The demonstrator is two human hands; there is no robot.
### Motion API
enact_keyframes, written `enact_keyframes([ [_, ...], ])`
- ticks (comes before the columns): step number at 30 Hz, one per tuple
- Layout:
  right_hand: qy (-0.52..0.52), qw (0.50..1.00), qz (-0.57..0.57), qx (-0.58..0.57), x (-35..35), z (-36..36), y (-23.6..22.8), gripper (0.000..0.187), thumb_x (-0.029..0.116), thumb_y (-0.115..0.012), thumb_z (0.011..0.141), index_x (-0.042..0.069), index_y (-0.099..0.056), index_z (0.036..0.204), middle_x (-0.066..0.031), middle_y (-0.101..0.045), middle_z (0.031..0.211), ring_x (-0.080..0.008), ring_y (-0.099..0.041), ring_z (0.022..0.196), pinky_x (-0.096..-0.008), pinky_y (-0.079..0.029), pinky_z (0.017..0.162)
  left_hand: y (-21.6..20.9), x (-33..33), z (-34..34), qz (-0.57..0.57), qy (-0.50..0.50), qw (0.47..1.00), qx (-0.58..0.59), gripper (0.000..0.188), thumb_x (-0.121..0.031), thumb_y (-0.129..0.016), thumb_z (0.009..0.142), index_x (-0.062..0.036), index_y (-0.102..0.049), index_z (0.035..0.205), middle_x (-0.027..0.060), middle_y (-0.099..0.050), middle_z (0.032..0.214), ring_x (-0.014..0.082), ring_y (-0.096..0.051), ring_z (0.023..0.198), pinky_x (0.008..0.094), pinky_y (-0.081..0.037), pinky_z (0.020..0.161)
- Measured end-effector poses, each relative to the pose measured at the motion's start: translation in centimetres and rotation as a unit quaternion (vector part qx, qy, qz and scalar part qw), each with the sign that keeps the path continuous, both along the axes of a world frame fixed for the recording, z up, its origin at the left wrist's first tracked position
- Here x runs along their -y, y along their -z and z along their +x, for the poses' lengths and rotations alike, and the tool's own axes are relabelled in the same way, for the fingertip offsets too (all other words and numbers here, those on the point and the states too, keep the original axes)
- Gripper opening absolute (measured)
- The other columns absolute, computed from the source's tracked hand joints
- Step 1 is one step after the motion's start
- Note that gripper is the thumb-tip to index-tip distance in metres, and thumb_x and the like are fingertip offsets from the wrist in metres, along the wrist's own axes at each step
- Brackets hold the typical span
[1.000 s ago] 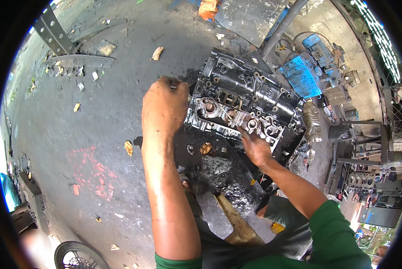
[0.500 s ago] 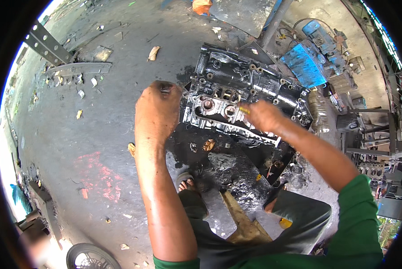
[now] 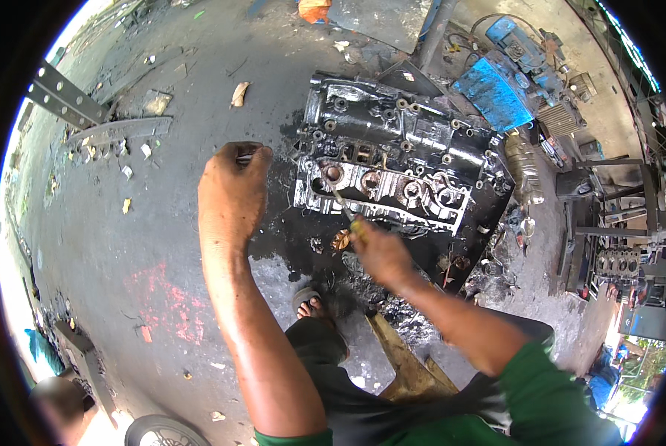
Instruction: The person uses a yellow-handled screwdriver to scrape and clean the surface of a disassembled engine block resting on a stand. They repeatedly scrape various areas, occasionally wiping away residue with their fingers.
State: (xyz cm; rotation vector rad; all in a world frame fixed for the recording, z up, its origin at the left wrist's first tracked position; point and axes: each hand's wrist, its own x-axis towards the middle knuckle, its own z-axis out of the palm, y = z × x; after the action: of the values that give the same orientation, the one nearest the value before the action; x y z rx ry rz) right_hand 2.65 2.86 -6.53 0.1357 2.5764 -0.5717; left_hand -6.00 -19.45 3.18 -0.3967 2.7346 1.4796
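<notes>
Before me lies an oily engine part (image 3: 403,123), with a black ribbed casing at the back and a silver section with round openings along its near side. My right hand (image 3: 383,259) is closed round the yellow handle of a screwdriver-like tool (image 3: 357,226). Its thin shaft points up and left to the near left part of the silver section; whether the tip touches is hard to tell. To the left of the engine part, my left hand (image 3: 233,186) is held up with its fingers curled in. Whatever sits within them is too dark to make out.
A blue machine with a motor (image 3: 496,93) stands at the back right. Metal racks (image 3: 608,189) line the right side. A perforated metal beam (image 3: 69,97) is at the far left. Below are a wooden stool (image 3: 403,357), a wheel (image 3: 166,432) and my sandalled foot (image 3: 311,305).
My right hand has swung left and nearer to me, bringing the tool from the middle of the silver section to its left part. My left hand has shifted left; the view has moved slightly.
</notes>
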Motion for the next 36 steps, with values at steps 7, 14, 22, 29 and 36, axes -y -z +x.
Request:
enact_keyframes([
  [7, 0.148, 0.972, -0.085, -0.162, 7.8, 3.9, 9.8, 0.049, 0.034, -0.047, 0.100, 0.007, -0.042, 0.141, -0.0191, -0.065, 0.069, -0.0373, -0.065, 0.060, -0.0474, -0.052, 0.055, -0.5, -0.7, 0.3, -0.018, 0.028, 0.999, 0.009, 0.037, -0.027, -0.060, 0.091, 0.0017, -0.065, 0.114, 0.0100, -0.070, 0.093, 0.0148, -0.064, 0.076, 0.0280, -0.049, 0.064],
  [14, 0.164, 0.970, -0.116, -0.140, 6.7, 4.2, 8.0, 0.047, 0.037, -0.051, 0.099, 0.010, -0.048, 0.138, -0.0223, -0.068, 0.085, -0.0413, -0.066, 0.073, -0.0498, -0.053, 0.064, -0.9, -0.6, 0.4, 0.042, 0.018, 0.999, 0.002, 0.039, -0.028, -0.061, 0.088, 0.0068, -0.067, 0.105, 0.0172, -0.072, 0.088, 0.0204, -0.069, 0.076, 0.0321, -0.052, 0.074],
  [22, 0.312, 0.780, -0.537, 0.073, 4.2, -0.1, -1.4, 0.017, 0.017, -0.052, 0.096, 0.002, -0.056, 0.098, -0.0029, -0.050, 0.062, -0.0132, -0.048, 0.039, -0.0305, -0.036, 0.033, -1.2, -0.6, 0.2, 0.048, 0.008, 0.999, 0.006, 0.038, -0.025, -0.059, 0.088, 0.0074, -0.066, 0.106, 0.0161, -0.071, 0.088, 0.0198, -0.068, 0.075, 0.0318, -0.052, 0.073],
  [29, 0.401, 0.706, -0.569, 0.133, 3.8, 0.0, -7.4, 0.013, 0.014, -0.050, 0.096, 0.004, -0.054, 0.102, -0.0066, -0.051, 0.070, -0.0133, -0.043, 0.040, -0.0278, -0.035, 0.034, -1.3, 0.1, 0.5, 0.063, 0.005, 0.998, 0.011, 0.038, -0.026, -0.059, 0.090, 0.0075, -0.066, 0.107, 0.0139, -0.071, 0.088, 0.0181, -0.067, 0.074, 0.0291, -0.051, 0.068],
  [36, 0.420, 0.646, -0.631, 0.089, 4.6, -1.9, -7.2, 0.013, 0.017, -0.047, 0.099, 0.006, -0.049, 0.107, -0.0073, -0.048, 0.072, -0.0155, -0.045, 0.044, -0.0301, -0.034, 0.036, -1.4, -1.0, 0.6, 0.073, 0.016, 0.997, 0.015, 0.037, -0.025, -0.061, 0.091, 0.0066, -0.066, 0.108, 0.0122, -0.070, 0.088, 0.0166, -0.065, 0.074, 0.0276, -0.050, 0.065],
])
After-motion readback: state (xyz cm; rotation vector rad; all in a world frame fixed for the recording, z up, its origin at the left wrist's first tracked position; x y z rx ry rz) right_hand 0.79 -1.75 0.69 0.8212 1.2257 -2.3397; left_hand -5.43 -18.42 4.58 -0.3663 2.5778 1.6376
